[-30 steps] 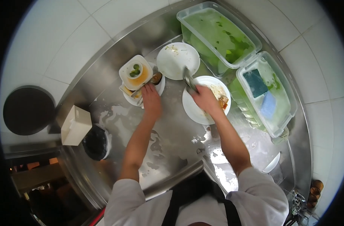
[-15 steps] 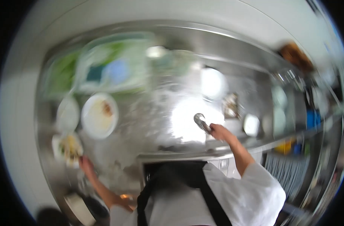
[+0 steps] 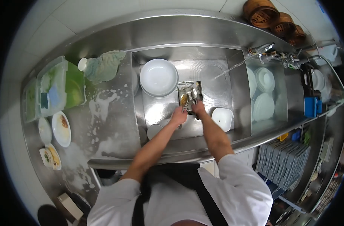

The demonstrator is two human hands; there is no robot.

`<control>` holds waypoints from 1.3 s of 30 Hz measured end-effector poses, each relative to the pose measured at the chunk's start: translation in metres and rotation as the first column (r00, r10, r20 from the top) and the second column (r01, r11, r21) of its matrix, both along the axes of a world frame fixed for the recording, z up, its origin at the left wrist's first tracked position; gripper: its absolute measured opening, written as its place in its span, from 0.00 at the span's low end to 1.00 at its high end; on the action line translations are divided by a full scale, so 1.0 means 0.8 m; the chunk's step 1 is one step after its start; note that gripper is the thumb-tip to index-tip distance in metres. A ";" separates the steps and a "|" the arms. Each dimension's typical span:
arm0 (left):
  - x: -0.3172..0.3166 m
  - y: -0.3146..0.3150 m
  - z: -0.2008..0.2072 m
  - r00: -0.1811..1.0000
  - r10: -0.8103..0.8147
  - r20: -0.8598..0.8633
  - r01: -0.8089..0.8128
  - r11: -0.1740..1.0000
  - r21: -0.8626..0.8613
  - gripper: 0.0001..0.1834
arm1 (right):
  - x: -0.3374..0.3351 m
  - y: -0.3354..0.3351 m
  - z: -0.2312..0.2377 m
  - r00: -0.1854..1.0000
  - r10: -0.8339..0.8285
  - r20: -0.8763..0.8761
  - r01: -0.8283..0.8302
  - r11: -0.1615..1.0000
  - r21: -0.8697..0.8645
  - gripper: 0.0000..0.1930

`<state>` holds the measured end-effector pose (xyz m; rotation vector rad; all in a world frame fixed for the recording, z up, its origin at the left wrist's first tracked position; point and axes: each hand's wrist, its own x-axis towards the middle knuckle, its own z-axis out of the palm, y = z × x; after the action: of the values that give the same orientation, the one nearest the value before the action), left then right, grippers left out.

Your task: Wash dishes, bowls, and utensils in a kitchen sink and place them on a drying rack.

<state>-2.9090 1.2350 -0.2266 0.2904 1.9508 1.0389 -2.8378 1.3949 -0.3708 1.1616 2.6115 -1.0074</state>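
Front edge of the steel sink (image 3: 172, 153): the person's forearms cross it and reach into the main basin (image 3: 216, 90). A small round white dish (image 3: 154, 131) lies near the basin's near left corner. A square white dish (image 3: 222, 118) lies toward the near right corner.

Left hand (image 3: 178, 116): fingers clamped on the handle of the left spoon (image 3: 184, 98). This spoon's bowl points to the basin's far edge; its long axis runs nearly square to the near edge, the far end leaning slightly right. The bowl shows amber-yellow against silver metal; whether by residue or reflection cannot be told. A short end of handle projects below the hand.

Right hand (image 3: 198, 108): fingers closed on the handle of the right spoon (image 3: 194, 92). Its bowl also points to the far edge, the axis leaning slightly left, so the two spoons converge a little. The bowl is bright silver. Whether either grip holds further pieces cannot be determined.

Both spoon bowls are over a rectangular metal tray (image 3: 201, 90), at the middle of the basin; contact with the tray's contents cannot be confirmed.

A stack of white plates (image 3: 159, 77) stands toward the far left corner, just beside the tray. Beyond the basin's far right corner, a tap (image 3: 262, 51) sends a thin stream of water into the basin.
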 end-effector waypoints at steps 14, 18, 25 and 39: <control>0.012 0.060 -0.038 0.904 0.121 -0.410 -0.191 0.972 -0.133 0.21 | -0.051 0.072 0.092 0.742 0.536 0.403 -0.614 0.785 0.086 0.11; -0.026 0.095 -0.066 0.915 0.040 -0.402 -0.126 0.974 -0.190 0.25 | -0.010 0.064 0.092 0.612 0.663 0.431 -0.676 0.721 -0.149 0.10; -0.024 0.091 -0.140 0.901 -0.263 -0.346 0.094 0.896 -0.434 0.24 | -0.042 0.084 0.177 0.727 0.592 0.348 -0.603 0.793 -0.089 0.11; -0.033 0.066 0.062 0.968 -0.220 -0.125 0.139 0.876 -0.462 0.08 | -0.037 0.085 0.049 0.738 0.613 0.282 -0.621 0.781 -0.071 0.10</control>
<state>-2.9356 1.2877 -0.1769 0.3017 2.2079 0.4273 -2.8676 1.4628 -0.3315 0.3256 2.4774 -0.5973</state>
